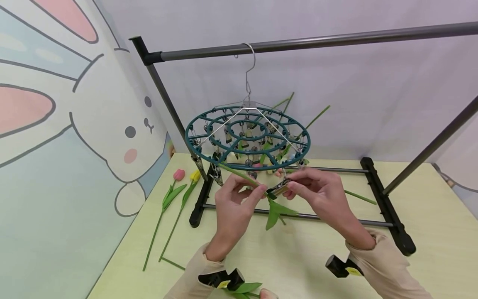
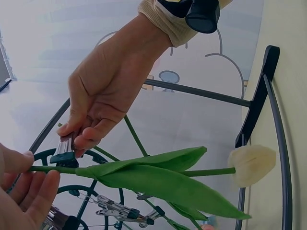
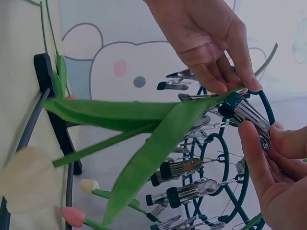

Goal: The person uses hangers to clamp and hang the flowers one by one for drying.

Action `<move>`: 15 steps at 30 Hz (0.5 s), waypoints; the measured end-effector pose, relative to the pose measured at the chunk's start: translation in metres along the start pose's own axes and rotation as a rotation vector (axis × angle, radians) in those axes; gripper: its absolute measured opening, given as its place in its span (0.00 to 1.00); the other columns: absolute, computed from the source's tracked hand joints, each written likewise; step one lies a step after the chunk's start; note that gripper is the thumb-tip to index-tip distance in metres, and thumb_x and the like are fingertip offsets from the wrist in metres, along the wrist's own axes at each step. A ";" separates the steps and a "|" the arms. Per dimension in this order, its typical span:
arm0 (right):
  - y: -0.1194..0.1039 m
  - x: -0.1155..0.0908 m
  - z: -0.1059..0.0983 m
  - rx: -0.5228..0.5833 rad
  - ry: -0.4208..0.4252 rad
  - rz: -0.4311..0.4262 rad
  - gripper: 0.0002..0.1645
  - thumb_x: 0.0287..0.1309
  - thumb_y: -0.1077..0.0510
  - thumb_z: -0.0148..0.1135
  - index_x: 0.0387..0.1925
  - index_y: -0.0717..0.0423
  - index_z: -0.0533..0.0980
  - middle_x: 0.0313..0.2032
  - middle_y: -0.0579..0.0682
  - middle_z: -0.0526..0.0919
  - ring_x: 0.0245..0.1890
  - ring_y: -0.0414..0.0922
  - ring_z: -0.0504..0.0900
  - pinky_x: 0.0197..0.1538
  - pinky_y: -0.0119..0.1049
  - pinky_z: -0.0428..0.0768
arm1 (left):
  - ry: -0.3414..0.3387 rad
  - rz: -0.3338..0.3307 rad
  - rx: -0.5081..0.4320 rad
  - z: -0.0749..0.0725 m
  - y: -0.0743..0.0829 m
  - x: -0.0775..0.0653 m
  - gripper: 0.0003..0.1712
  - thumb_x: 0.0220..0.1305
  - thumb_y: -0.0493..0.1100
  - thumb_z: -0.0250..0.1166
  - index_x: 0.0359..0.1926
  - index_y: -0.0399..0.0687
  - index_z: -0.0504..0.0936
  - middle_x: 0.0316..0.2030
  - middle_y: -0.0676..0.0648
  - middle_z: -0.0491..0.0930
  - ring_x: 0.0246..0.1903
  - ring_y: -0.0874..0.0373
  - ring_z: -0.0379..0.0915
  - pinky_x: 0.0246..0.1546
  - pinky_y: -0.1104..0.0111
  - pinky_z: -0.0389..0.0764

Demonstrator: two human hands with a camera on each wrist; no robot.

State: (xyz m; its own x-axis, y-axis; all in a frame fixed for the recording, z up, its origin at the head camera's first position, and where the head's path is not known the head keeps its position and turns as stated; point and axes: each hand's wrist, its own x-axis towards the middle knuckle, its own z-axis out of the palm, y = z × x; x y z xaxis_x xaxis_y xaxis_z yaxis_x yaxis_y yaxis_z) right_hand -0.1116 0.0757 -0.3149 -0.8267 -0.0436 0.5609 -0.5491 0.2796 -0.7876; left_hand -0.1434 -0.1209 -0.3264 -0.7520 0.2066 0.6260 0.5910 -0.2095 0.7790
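Note:
A white artificial tulip (image 2: 252, 165) with long green leaves (image 3: 115, 115) hangs bloom-down below the round hanger. My left hand (image 1: 237, 203) pinches its green stem between thumb and fingers, just above the leaves. My right hand (image 1: 323, 197) holds a metal clip (image 1: 278, 189) by its handles, thumb on one side and fingers on the other. The clip's dark green tips (image 3: 231, 103) lie right at the stem, beside the left fingertips. Over both hands hangs the dark green ring hanger (image 1: 246, 167), carrying many metal clips, some with tulips in them.
A metal hook (image 1: 254, 62) suspends the hanger from the grey rack bar (image 1: 321, 41). The rack's black feet (image 1: 396, 228) stand on the pale table (image 1: 440, 232). Pink (image 1: 179, 175) and yellow (image 1: 195, 176) tulips lie at left; another tulip (image 1: 246, 287) lies near the front.

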 end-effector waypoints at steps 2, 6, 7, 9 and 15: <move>0.000 0.000 0.001 0.016 0.002 -0.006 0.10 0.54 0.75 0.60 0.37 0.64 0.81 0.27 0.53 0.84 0.23 0.43 0.83 0.28 0.32 0.82 | 0.006 0.001 0.006 0.000 0.000 0.000 0.11 0.58 0.30 0.66 0.39 0.34 0.73 0.35 0.39 0.77 0.30 0.42 0.79 0.36 0.59 0.84; 0.001 0.001 0.003 0.042 0.002 -0.014 0.10 0.55 0.76 0.59 0.37 0.66 0.81 0.27 0.54 0.84 0.23 0.43 0.83 0.30 0.32 0.83 | 0.021 0.010 0.034 0.001 0.000 -0.001 0.11 0.57 0.30 0.66 0.40 0.32 0.74 0.36 0.37 0.78 0.35 0.47 0.79 0.38 0.61 0.83; 0.002 0.001 0.003 0.062 -0.003 -0.014 0.10 0.55 0.76 0.59 0.38 0.66 0.80 0.28 0.54 0.84 0.23 0.44 0.83 0.31 0.33 0.83 | 0.024 0.011 0.045 0.002 0.000 -0.001 0.11 0.57 0.30 0.66 0.39 0.33 0.75 0.36 0.38 0.78 0.35 0.48 0.79 0.39 0.61 0.83; 0.003 0.001 0.003 0.104 -0.022 -0.012 0.10 0.56 0.76 0.58 0.39 0.68 0.80 0.31 0.54 0.84 0.25 0.44 0.84 0.33 0.34 0.83 | 0.033 0.012 0.058 0.001 0.000 0.000 0.10 0.57 0.30 0.67 0.39 0.33 0.75 0.36 0.38 0.78 0.36 0.50 0.80 0.40 0.61 0.83; 0.007 0.000 0.003 0.166 -0.060 0.030 0.12 0.59 0.73 0.57 0.45 0.69 0.78 0.37 0.53 0.85 0.27 0.46 0.84 0.36 0.37 0.84 | 0.043 -0.009 0.055 0.001 -0.001 0.001 0.10 0.56 0.30 0.68 0.38 0.35 0.76 0.35 0.40 0.78 0.35 0.51 0.80 0.40 0.62 0.83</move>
State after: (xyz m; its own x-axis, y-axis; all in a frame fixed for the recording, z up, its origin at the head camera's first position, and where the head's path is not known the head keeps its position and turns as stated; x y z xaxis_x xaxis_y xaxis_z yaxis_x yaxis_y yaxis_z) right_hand -0.1160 0.0752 -0.3213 -0.8461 -0.0963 0.5242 -0.5327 0.1197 -0.8378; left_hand -0.1446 -0.1195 -0.3267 -0.7686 0.1667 0.6176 0.5983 -0.1543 0.7863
